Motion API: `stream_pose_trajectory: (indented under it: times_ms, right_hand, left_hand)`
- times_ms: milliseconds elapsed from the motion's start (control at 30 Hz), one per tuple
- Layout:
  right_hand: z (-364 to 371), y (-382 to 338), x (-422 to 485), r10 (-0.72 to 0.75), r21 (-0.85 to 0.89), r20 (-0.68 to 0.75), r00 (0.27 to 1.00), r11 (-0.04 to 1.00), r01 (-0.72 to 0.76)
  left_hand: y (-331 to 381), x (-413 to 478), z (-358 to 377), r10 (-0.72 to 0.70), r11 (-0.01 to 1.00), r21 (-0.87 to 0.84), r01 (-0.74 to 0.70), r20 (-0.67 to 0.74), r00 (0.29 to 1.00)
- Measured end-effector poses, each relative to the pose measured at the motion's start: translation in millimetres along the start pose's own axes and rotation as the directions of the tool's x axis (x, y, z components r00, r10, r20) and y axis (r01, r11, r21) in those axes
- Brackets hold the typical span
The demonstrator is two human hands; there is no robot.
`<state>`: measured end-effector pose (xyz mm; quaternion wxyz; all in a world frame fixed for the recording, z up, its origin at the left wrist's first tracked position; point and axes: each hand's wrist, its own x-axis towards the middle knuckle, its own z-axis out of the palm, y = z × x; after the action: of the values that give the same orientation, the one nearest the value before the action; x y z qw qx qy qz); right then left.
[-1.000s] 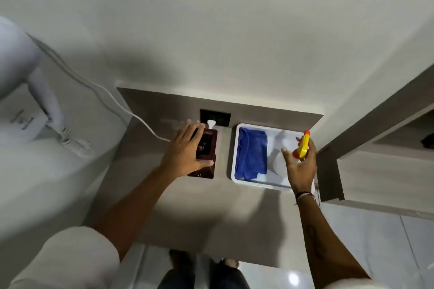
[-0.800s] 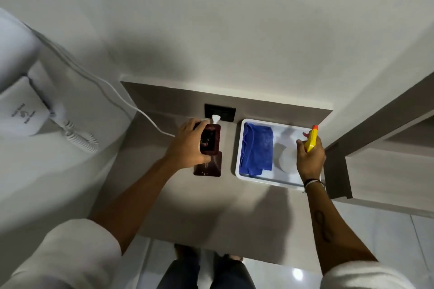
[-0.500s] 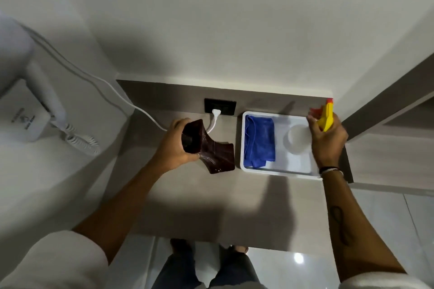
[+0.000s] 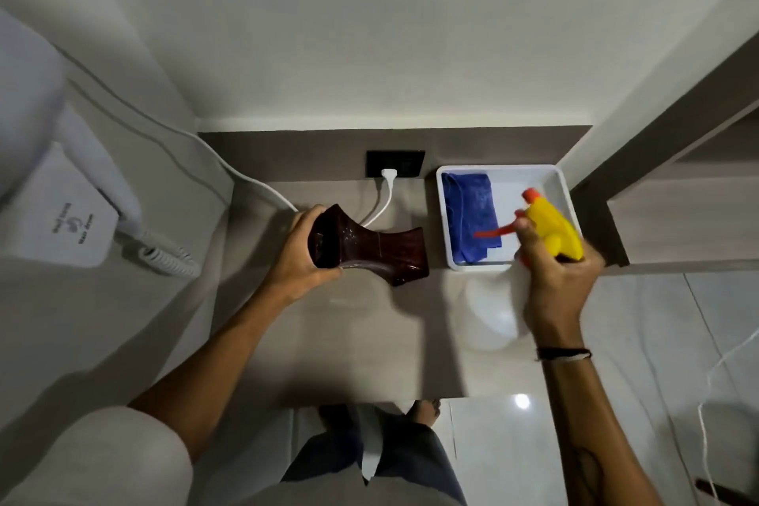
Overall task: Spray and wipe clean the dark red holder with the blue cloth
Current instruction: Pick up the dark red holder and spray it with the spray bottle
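Grey-brown countertop below a white wall, black socket at the back with white plug inserted. Left hand: fingers wrapped round one end of dark red holder, lifted sideways over the counter. Right hand: closed on neck of spray bottle, yellow head and orange nozzle turned toward the holder. Blue cloth: crumpled in left part of white tray. Wall-mounted hair dryer at far left.

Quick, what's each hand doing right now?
Left hand: closed around the dark red holder, lifted and tipped sideways.
Right hand: closed around the spray bottle.
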<state>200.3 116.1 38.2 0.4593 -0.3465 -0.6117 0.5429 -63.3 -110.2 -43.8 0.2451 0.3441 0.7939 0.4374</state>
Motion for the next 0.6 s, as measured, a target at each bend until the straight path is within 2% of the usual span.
stream_pose_trajectory:
  times_ms: [67, 100, 167, 267, 367, 467, 600]
  right_hand:
    - [5.8, 7.9, -17.1, 0.199, 0.144, 0.070, 0.977, 0.968, -0.208]
    - [9.1, 12.2, -21.8, 0.270, 0.159, 0.151, 0.951, 0.943, -0.293]
    - [17.0, 21.4, -26.0, 0.335, 0.053, 0.352, 0.874, 0.925, -0.376]
    - [35.5, 31.0, -30.1, 0.380, -0.167, 0.576, 0.724, 0.921, -0.351]
    - [56.5, 37.8, -27.8, 0.404, -0.337, 0.649, 0.645, 0.912, -0.232]
    - [73.6, 39.7, -21.3, 0.413, -0.411, 0.652, 0.636, 0.897, -0.161]
    - [86.7, 43.0, -19.3, 0.378, -0.423, 0.653, 0.656, 0.901, -0.097]
  left_hand:
    - [-5.2, 0.9, -1.6, 0.010, 1.000, -0.005, -0.010, -0.001, 1.000]
    - [-7.1, 1.4, -2.4, 0.015, 1.000, -0.008, -0.015, -0.001, 1.000]
    - [-8.5, 3.2, -3.7, 0.027, 0.999, -0.018, -0.027, 0.007, 1.000]
    - [-8.2, 6.5, -3.9, 0.051, 0.999, -0.015, -0.050, 0.014, 0.999]
    - [-7.4, 7.9, -4.1, 0.071, 0.997, -0.008, -0.071, 0.020, 0.997]
    - [-8.7, 8.1, -2.7, 0.080, 0.997, -0.005, -0.080, 0.019, 0.997]
    - [-6.8, 8.5, -1.7, 0.084, 0.996, 0.013, -0.084, 0.015, 0.996]
